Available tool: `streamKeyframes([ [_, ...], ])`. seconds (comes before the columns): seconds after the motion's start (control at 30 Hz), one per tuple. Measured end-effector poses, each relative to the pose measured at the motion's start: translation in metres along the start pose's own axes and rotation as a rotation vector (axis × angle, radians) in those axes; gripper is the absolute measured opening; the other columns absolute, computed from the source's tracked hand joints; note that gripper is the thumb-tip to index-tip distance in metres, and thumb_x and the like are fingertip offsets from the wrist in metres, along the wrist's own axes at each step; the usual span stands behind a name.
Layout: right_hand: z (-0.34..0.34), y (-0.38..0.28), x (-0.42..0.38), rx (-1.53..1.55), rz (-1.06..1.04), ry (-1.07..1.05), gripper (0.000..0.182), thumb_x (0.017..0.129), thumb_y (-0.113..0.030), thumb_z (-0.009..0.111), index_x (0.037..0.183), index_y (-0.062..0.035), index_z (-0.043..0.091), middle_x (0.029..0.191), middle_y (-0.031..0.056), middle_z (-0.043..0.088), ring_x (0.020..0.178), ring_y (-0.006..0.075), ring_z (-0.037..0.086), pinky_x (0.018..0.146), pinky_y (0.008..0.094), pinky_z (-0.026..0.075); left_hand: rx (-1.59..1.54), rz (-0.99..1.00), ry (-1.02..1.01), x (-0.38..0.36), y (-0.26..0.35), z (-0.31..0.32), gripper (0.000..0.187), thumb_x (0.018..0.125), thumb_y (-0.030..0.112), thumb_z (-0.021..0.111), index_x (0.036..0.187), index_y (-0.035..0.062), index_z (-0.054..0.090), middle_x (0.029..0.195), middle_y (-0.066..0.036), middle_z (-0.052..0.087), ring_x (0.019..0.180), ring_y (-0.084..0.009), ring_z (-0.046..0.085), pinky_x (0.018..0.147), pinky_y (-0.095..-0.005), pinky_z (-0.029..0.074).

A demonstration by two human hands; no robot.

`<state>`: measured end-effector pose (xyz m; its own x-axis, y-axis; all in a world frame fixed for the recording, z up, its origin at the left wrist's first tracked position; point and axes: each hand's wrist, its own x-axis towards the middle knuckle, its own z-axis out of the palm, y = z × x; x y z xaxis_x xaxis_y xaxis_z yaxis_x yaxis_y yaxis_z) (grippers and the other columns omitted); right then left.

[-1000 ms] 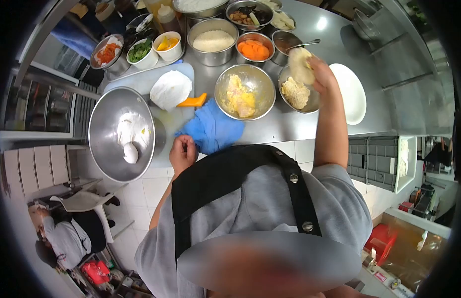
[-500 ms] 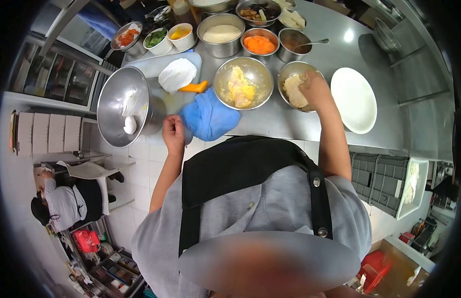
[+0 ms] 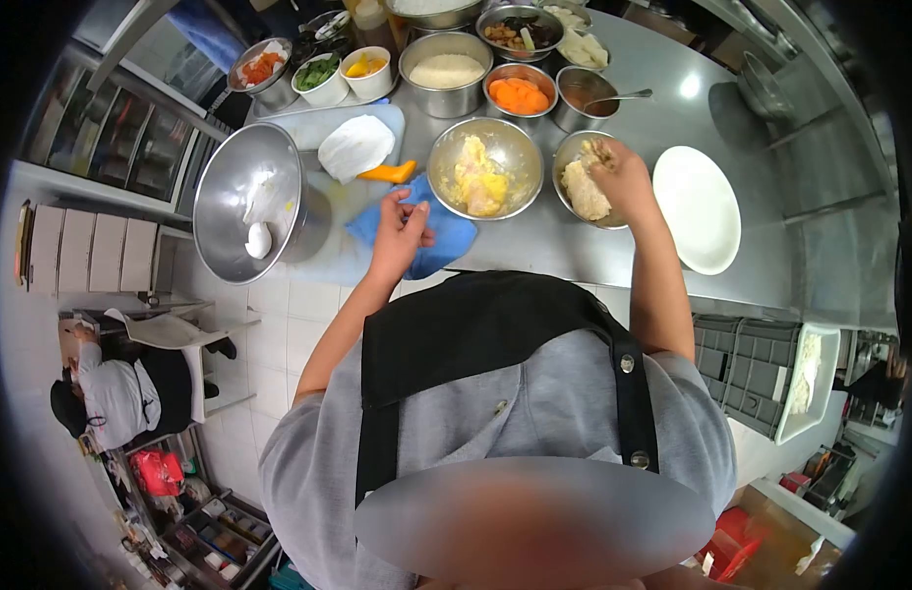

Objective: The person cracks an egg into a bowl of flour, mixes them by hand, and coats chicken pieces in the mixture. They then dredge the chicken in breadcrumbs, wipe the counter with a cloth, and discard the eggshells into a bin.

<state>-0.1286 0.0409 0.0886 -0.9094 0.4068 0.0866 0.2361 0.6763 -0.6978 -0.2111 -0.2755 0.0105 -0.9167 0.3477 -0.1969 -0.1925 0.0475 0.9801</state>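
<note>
My right hand (image 3: 623,182) is at the right side of a small metal bowl (image 3: 565,152), its fingers curled and coated with crumbs. Under and beside those fingers lies a pale, crumb-coated piece of food (image 3: 584,189); what the fingers hold is hidden. My left hand (image 3: 403,234) hovers over a blue cloth (image 3: 446,246) with its fingers loosely apart and nothing in them. Between my hands stands a larger metal bowl (image 3: 528,177) with yellow, egg-coated pieces that look like raw meat (image 3: 480,182).
A white oval plate (image 3: 697,211) lies at right. A big metal bowl (image 3: 215,211) with eggshell (image 3: 259,240) stands at left, beside an orange-handled tool (image 3: 389,172) under white paper (image 3: 355,147). Behind are carrot slices (image 3: 518,95) and a sauce pot with spoon (image 3: 621,97). Another person (image 3: 121,388) works far left.
My left hand has moved right and forward over the blue cloth, and its fingers have spread from a curl. My right hand stays at the small bowl, its fingers shifted slightly.
</note>
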Motion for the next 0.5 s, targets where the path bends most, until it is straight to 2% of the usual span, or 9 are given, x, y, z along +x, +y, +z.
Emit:
streamKeyframes([
  [0.1,0.02,0.007,0.006,0.289,-0.017,-0.051,0.035,0.074,-0.01,0.055,0.108,-0.0015,0.055,0.094,0.0125,0.062,0.087,0.0229,0.06,0.076,0.0314,0.046,-0.115,-0.121,-0.027,0.013,-0.001,0.01,0.054,0.087,0.025,0.055,0.125,0.0018,0.024,0.089,-0.012,0.05,0.067,-0.0175,0.057,0.056,-0.0303,0.052],
  [0.17,0.026,-0.025,-0.004,0.685,0.093,-0.215,0.033,0.075,-0.006,0.052,0.107,-0.0016,0.055,0.091,0.0068,0.061,0.087,0.0156,0.058,0.074,0.0281,0.047,-0.106,-0.197,-0.086,0.026,0.002,0.018,0.056,0.087,0.027,0.055,0.125,0.0015,0.022,0.089,-0.014,0.053,0.066,-0.019,0.059,0.055,-0.0315,0.053],
  [0.23,0.049,-0.018,-0.009,1.143,0.002,-0.42,0.037,0.078,-0.01,0.058,0.113,-0.0014,0.048,0.101,0.0083,0.058,0.087,0.0183,0.059,0.075,0.0302,0.049,-0.016,-0.28,-0.187,0.034,0.007,0.024,0.055,0.087,0.028,0.053,0.124,0.0013,0.022,0.09,-0.017,0.055,0.064,-0.0206,0.061,0.054,-0.032,0.053],
  [0.3,0.052,-0.033,-0.022,1.398,0.112,-0.477,0.04,0.08,-0.017,0.06,0.115,-0.0015,0.047,0.106,0.0084,0.056,0.092,0.0193,0.058,0.077,0.0321,0.049,-0.005,-0.272,-0.265,0.047,-0.004,0.021,0.043,0.087,0.02,0.045,0.121,0.0016,0.026,0.087,-0.018,0.058,0.057,-0.0216,0.061,0.05,-0.0309,0.053],
  [0.4,0.034,-0.036,-0.034,1.452,0.089,-0.488,0.041,0.081,-0.021,0.061,0.115,-0.0028,0.046,0.109,0.0088,0.055,0.097,0.0198,0.057,0.081,0.0336,0.049,0.045,-0.194,-0.262,0.051,-0.004,0.014,0.036,0.085,0.013,0.04,0.117,0.0013,0.03,0.086,-0.018,0.058,0.054,-0.0206,0.06,0.047,-0.0288,0.052],
  [0.5,0.006,-0.029,-0.054,1.635,0.019,-0.254,0.04,0.082,-0.021,0.06,0.115,-0.0031,0.046,0.108,0.0096,0.056,0.096,0.0205,0.058,0.078,0.0333,0.05,0.023,-0.132,-0.243,0.042,0.034,0.017,0.032,0.083,0.01,0.038,0.114,0.0009,0.033,0.085,-0.017,0.058,0.053,-0.0193,0.059,0.045,-0.0273,0.05],
])
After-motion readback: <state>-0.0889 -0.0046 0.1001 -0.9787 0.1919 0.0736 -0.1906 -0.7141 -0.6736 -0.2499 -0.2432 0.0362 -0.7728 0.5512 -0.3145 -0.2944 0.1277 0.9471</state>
